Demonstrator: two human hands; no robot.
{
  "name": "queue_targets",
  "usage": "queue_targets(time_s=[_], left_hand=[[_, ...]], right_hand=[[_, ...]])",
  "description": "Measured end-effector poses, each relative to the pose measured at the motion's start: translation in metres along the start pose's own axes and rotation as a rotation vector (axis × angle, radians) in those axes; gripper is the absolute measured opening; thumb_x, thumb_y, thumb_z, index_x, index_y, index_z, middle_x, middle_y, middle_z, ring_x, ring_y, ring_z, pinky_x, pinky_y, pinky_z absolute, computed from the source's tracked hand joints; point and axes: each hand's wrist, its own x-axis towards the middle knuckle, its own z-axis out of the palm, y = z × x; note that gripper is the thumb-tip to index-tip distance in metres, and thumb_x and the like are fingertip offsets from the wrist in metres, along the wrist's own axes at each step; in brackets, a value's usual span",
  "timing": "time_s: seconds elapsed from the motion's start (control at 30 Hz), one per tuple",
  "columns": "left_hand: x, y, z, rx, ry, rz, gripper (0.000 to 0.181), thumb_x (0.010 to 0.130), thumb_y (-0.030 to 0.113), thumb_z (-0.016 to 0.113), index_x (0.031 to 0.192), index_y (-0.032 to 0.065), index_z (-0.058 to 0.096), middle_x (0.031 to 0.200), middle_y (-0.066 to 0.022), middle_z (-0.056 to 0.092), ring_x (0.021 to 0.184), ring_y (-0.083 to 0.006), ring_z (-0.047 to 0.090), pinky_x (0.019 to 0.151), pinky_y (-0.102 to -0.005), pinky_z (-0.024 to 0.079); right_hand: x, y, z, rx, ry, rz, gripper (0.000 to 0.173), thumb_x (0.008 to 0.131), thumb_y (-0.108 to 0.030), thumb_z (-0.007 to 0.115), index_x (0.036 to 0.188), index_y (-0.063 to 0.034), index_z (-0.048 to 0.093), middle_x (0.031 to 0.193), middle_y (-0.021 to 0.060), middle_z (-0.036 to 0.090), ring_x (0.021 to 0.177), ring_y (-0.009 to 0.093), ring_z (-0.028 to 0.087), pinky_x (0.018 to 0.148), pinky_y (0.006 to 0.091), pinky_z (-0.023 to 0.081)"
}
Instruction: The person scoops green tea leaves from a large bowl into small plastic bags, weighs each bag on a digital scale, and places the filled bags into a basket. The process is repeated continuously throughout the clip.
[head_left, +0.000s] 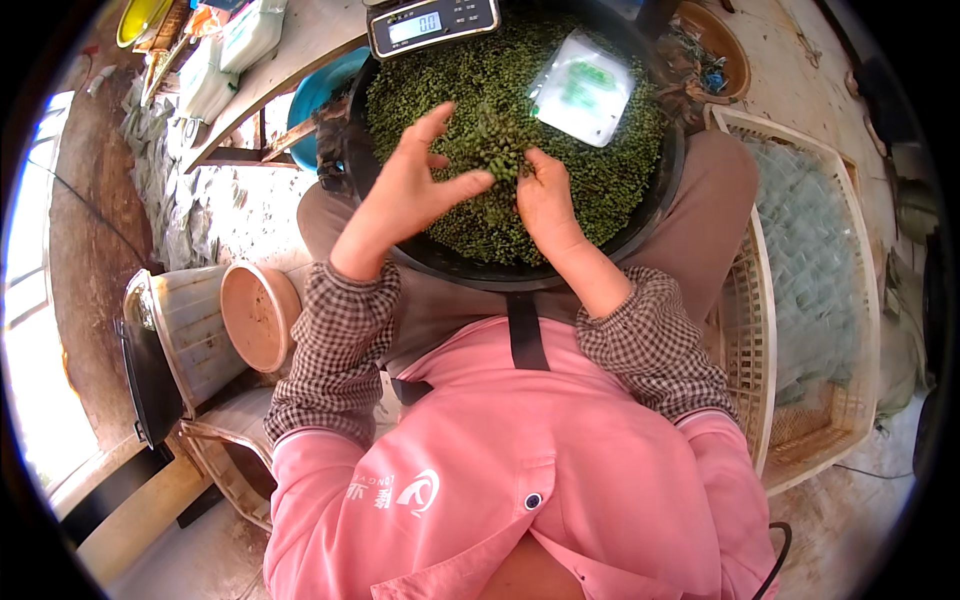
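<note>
A large black tub (679, 169) full of small green berries on stems (600, 191), which look like green peppercorns, stands before me between my knees. Over its middle, my left hand (420, 176) is spread, thumb and fingers apart, beside a cluster of the berries (499, 150). My right hand (546, 191) has its fingertips closed on the right side of that cluster. On the berries at the back right lies a clear plastic bag (585, 90) with green print. A digital scale (435, 28) at the tub's back left edge reads 0.0.
Right of my knee stands a cream plastic crate (825, 435) with many clear bags or packs. A brown basin (735, 56) is at the back right. To the left are a table (300, 45) with stacked bags, a blue basin (304, 112), a terracotta-coloured bucket (259, 315) and a white bin (199, 330).
</note>
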Motion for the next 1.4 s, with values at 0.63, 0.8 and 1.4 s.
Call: queue_targets(time_s=[0.63, 0.8, 1.4], left_hand=[[-0.009, -0.014, 0.017, -0.570, -0.220, -0.514, 0.040, 0.083, 0.014, 0.065, 0.118, 0.0028, 0.051, 0.100, -0.0069, 0.059, 0.071, -0.0115, 0.057, 0.054, -0.0220, 0.048], [-0.007, -0.048, 0.036, 0.165, 0.148, -0.002, 0.025, 0.073, 0.000, 0.065, 0.096, 0.0022, 0.057, 0.074, -0.0097, 0.059, 0.065, -0.0186, 0.057, 0.059, -0.0294, 0.046], [0.008, 0.026, 0.035, 0.655, 0.229, 0.172, 0.045, 0.071, 0.010, 0.072, 0.113, 0.0103, 0.057, 0.099, -0.0096, 0.054, 0.097, -0.0287, 0.054, 0.078, -0.0373, 0.047]], right_hand=[[-0.015, -0.007, 0.006, -0.340, -0.019, -0.228, 0.030, 0.079, -0.006, 0.049, 0.107, 0.0019, 0.057, 0.076, 0.0248, 0.062, 0.074, 0.040, 0.062, 0.068, 0.0457, 0.049], [-0.034, -0.031, 0.017, -0.753, -0.116, -0.329, 0.037, 0.080, -0.010, 0.049, 0.116, -0.0002, 0.051, 0.069, 0.0178, 0.063, 0.062, 0.037, 0.063, 0.058, 0.0480, 0.050], [-0.010, -0.009, -0.004, 0.255, -0.041, 0.227, 0.019, 0.087, -0.003, 0.039, 0.089, 0.0070, 0.056, 0.065, 0.0110, 0.057, 0.050, 0.017, 0.055, 0.047, 0.0319, 0.044]])
